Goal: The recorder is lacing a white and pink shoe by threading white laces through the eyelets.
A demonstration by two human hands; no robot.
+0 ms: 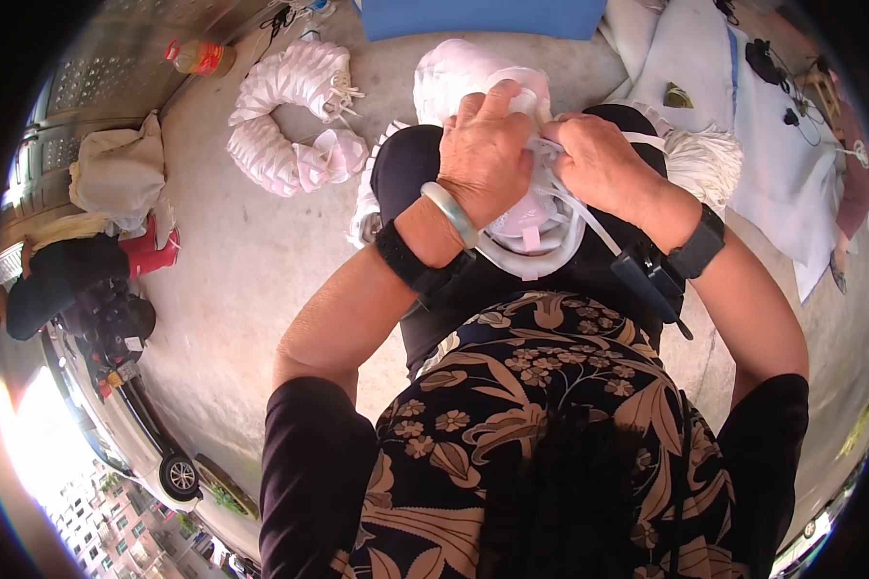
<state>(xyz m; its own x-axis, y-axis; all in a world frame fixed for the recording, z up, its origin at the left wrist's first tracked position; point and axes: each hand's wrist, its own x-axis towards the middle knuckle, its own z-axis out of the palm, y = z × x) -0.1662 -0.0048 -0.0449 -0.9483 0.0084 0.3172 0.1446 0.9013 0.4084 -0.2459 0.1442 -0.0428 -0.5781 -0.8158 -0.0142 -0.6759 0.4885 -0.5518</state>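
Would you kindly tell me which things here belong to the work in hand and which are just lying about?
In the work:
- pink bundle, under both hands
- white ties, between the hands
- pink coil on the floor, probably, as it looks similar

Apparently just lying about:
- bottle
- blue bin
- pale sack

Pink pieces (468,72) look like soft matt cloth – bangle (451,214) smooth and glossy – floor (232,318) matt concrete
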